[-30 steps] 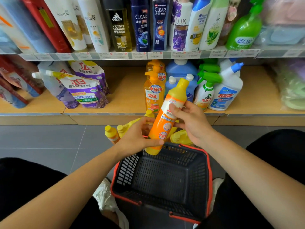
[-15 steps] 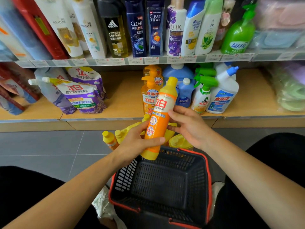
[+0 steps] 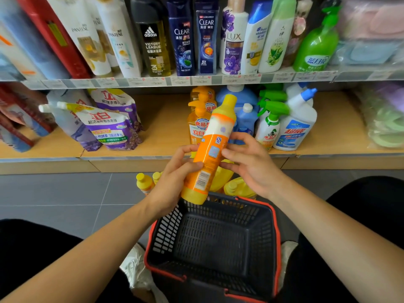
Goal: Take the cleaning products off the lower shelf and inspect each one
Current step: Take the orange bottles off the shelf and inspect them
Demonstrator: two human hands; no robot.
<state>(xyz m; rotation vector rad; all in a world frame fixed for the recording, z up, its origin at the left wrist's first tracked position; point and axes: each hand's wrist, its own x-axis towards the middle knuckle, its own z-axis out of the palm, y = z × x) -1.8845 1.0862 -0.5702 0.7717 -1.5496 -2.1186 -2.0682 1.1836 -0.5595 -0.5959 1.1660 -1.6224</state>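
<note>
An orange bottle with a yellow cap point(image 3: 209, 149) is held tilted in front of the lower shelf point(image 3: 166, 130), its back label and barcode facing me. My left hand point(image 3: 175, 178) grips its lower half, fingers curled round it. My right hand point(image 3: 247, 160) touches its right side with fingertips, fingers spread. On the lower shelf stand orange pump bottles point(image 3: 197, 125), blue bottles point(image 3: 244, 119), a green-trigger spray bottle point(image 3: 267, 127) and a white angled-neck bottle point(image 3: 295, 125). Several yellow bottles point(image 3: 144, 182) lie on the floor behind the basket.
A dark shopping basket with red rim point(image 3: 218, 243) sits on the grey tile floor between my knees, nothing in it. Purple refill pouches point(image 3: 109, 127) lie at the shelf's left. The upper shelf point(image 3: 196, 80) holds shampoo and body-wash bottles. Wrapped green items point(image 3: 384, 125) sit far right.
The orange bottle has been turned about its axis: the front label showed before, the barcode side shows now. My right fingers shifted along its side.
</note>
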